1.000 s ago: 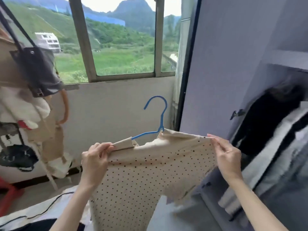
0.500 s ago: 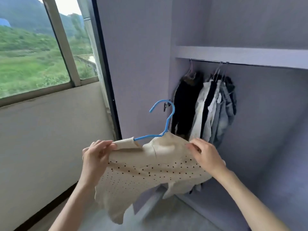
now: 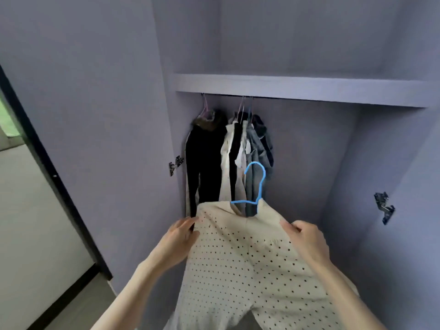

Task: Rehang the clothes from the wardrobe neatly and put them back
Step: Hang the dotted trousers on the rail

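A cream garment with dark dots (image 3: 238, 263) hangs on a blue hanger (image 3: 258, 184), whose hook stands up in front of the open wardrobe. My left hand (image 3: 181, 236) grips the garment's left shoulder edge. My right hand (image 3: 307, 239) grips its right shoulder. Inside the wardrobe, several clothes (image 3: 228, 158) hang bunched at the left end of the rail (image 3: 262, 97) under a shelf: a black piece, white ones and grey-blue ones.
The lilac shelf (image 3: 297, 88) runs across above the rail. The right part of the rail is bare. The open left door (image 3: 95, 139) stands beside my left arm. A metal hinge (image 3: 384, 207) juts from the right wall.
The view has swung from the window to face the wardrobe. Both hands have carried the dotted garment on its hanger toward the hanging space, and the hook now points at the hung clothes.
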A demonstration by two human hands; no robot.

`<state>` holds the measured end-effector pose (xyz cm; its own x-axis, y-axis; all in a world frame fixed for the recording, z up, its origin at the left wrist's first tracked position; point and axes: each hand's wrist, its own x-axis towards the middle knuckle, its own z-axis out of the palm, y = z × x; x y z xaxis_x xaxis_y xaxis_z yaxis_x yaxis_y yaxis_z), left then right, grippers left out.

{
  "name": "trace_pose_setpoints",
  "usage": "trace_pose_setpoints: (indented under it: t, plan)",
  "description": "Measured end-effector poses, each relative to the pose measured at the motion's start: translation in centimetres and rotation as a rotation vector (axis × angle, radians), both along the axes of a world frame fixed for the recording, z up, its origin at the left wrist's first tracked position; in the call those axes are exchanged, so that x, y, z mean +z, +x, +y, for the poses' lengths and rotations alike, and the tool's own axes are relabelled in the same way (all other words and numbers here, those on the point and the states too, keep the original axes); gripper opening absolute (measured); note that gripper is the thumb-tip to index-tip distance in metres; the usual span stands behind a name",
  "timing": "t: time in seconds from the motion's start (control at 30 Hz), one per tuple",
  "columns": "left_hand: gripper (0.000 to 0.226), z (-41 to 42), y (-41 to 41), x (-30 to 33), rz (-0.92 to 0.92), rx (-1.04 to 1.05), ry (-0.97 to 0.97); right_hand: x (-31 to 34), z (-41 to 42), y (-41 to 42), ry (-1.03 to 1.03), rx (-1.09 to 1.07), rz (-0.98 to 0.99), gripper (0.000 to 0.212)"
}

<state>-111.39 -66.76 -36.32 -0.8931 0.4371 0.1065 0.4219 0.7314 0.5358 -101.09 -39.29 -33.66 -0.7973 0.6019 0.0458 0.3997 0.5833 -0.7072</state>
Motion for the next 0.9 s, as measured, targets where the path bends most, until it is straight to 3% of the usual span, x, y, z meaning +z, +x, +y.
trace_pose_setpoints:
  t: [0.17, 0.4, 0.67, 0.9]
  plan:
    - [0.044, 5.6, -2.7, 0.5, -0.006, -0.001, 0.050, -0.3, 4.3, -1.8, -0.160, -0.153, -0.048, 0.035]
    - [0.040, 10.9, -6.5, -0.1, -0.052, -0.005, 0.138, 0.0, 6.0, -5.1, -0.442, -0.210, 0.118, 0.033]
    - [0.045, 15.7, -15.4, 1.3, 0.026, 0.029, 0.249, 2.0, 8.7, -15.5, -0.265, -0.117, 0.304, 0.033]
    - [0.064, 20.5, -26.2, 3.0, 0.011, -0.032, 0.314, 3.2, 11.3, -28.9, -0.130, -0.098, 0.315, 0.033]
